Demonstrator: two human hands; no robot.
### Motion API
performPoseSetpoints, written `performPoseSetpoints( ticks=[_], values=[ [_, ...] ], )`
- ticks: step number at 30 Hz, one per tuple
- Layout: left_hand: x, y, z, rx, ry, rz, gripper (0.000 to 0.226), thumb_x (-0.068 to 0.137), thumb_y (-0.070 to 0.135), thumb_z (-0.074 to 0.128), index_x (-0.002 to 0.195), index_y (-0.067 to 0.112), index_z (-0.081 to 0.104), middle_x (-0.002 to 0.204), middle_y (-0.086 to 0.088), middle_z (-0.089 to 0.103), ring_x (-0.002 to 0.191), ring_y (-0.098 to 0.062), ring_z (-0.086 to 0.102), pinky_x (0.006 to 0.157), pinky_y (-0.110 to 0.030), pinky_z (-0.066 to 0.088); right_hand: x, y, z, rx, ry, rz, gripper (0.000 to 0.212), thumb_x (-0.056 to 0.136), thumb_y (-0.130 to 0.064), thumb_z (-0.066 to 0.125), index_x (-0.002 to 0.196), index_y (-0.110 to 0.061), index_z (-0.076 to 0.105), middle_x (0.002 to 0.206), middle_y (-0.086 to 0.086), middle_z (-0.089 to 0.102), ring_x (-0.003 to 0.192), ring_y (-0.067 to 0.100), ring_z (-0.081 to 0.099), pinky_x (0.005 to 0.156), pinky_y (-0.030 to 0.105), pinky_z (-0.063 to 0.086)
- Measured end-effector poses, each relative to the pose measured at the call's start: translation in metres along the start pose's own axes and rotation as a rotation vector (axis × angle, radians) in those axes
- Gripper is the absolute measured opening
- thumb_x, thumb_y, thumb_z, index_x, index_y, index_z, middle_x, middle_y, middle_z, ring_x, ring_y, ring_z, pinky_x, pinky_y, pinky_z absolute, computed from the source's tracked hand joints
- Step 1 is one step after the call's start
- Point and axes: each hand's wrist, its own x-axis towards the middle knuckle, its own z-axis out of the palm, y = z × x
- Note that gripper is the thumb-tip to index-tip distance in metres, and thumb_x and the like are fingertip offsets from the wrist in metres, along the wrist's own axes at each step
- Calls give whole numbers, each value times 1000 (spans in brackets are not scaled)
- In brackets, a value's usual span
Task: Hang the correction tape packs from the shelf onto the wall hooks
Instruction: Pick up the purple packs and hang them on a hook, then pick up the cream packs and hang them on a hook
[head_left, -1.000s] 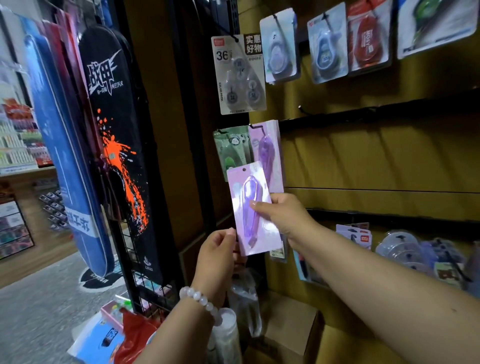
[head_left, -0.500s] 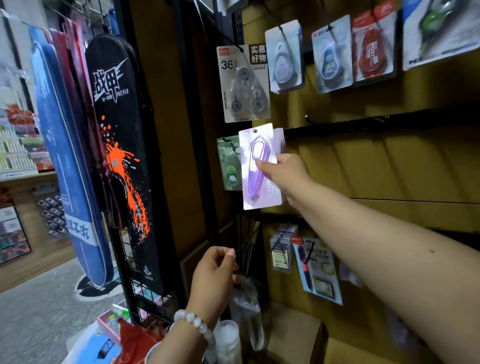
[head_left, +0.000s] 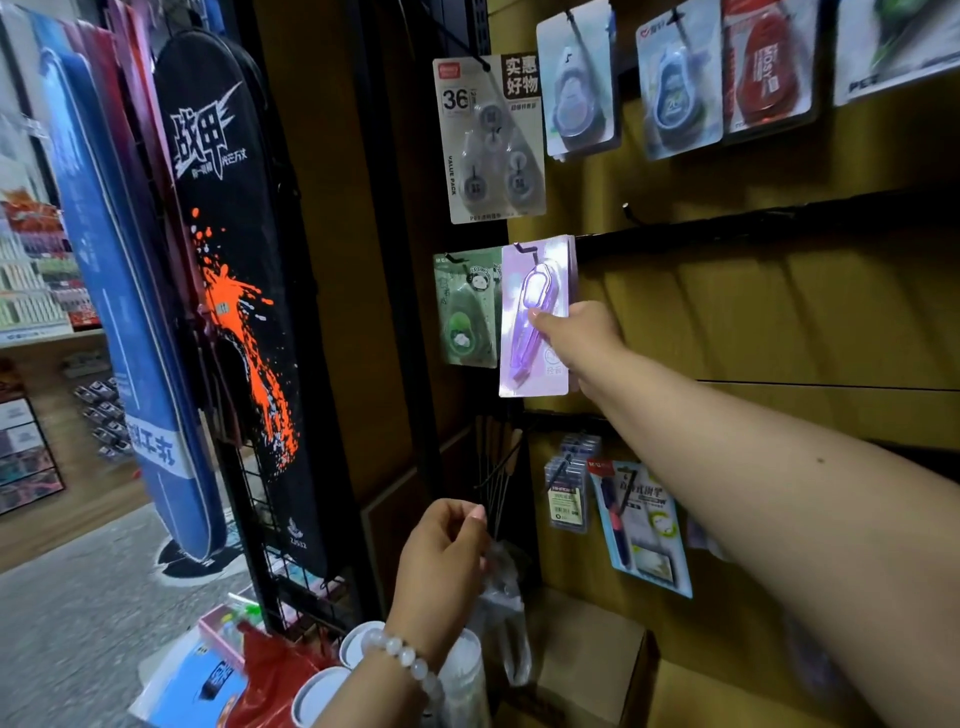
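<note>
A purple correction tape pack (head_left: 535, 322) hangs with its top hole at a black wall hook (head_left: 522, 249), in front of other purple packs. My right hand (head_left: 576, 338) grips the pack's right edge, thumb on the front. A green correction tape pack (head_left: 465, 312) hangs on the hook just to the left. My left hand (head_left: 441, 561) is lower down, fingers curled loosely near a clear plastic bag; whether it holds anything is unclear.
More tape packs hang above: a grey value pack (head_left: 488, 140), blue ones (head_left: 675, 88) and a red one (head_left: 763, 67). An empty hook (head_left: 628, 210) sticks out to the right. Pen packs (head_left: 639, 525) hang below. A black skateboard bag (head_left: 239, 270) stands on the left; a cardboard box (head_left: 587, 654) sits below.
My right hand lifted the purple pack up from waist height to the hook and slid its hole onto it. My left hand let go of the pack and dropped lower.
</note>
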Motion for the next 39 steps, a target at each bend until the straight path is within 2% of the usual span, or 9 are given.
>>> performPoseSetpoints(
  ticks=[6,9,12,15,18,25,29,32,39],
  values=[
    [3,-7,3,37,8,-4,15,98,24,52,89,17,62,67,-1,62,58,-13,57,56,-29,45,16,7,4,-56,11,6,41,79,-43,70,84,-4,60,82,10,65,78,31,65,70,36,54],
    [0,-7,6,49,8,-8,15,98,23,52,89,16,62,65,0,61,56,-11,56,54,-28,45,10,11,-1,-109,9,-3,45,83,-44,66,63,-12,42,63,4,43,60,24,45,58,29,34],
    [-6,-5,8,71,-15,-12,15,98,23,52,90,15,62,67,-1,61,58,-14,56,58,-31,45,-1,20,-11,-181,-1,20,46,88,-40,61,61,-17,33,60,2,33,57,20,34,56,28,25],
    [-14,-3,14,126,-34,-12,16,98,23,52,91,12,61,67,-2,61,61,-16,58,61,-32,46,-19,32,-23,-192,-55,69,32,92,-36,59,69,-15,48,60,4,52,52,22,51,55,23,36],
    [-24,-5,20,226,-69,-10,18,98,23,52,89,11,61,69,-2,62,61,-14,59,58,-30,47,-43,51,-37,-170,-101,110,26,93,-33,58,77,-12,56,61,3,62,43,13,53,45,20,36],
    [-46,-32,39,556,-144,-43,17,94,35,54,88,21,61,86,-8,70,85,-28,68,80,-44,57,-112,97,-95,-375,-81,86,35,90,-37,58,65,-13,59,64,4,70,61,23,65,66,29,50],
    [-61,-47,59,707,-215,-70,24,95,35,51,92,14,62,93,-12,72,91,-29,68,75,-32,51,-145,131,-130,-456,-103,146,36,89,-34,59,60,-13,56,68,9,72,63,25,66,74,35,54],
    [-71,-57,76,761,-272,-91,24,95,35,52,93,14,63,97,-12,73,98,-30,67,83,-32,51,-168,161,-152,-487,-110,185,40,91,-35,59,58,-12,54,71,17,72,66,32,66,74,38,54],
    [-89,-79,116,881,-363,-79,28,97,34,51,104,10,63,109,-12,70,107,-29,62,81,-28,44,-209,234,-191,-594,-164,392,45,93,-36,55,53,-16,48,63,7,69,62,25,65,75,35,54]
  ],
)
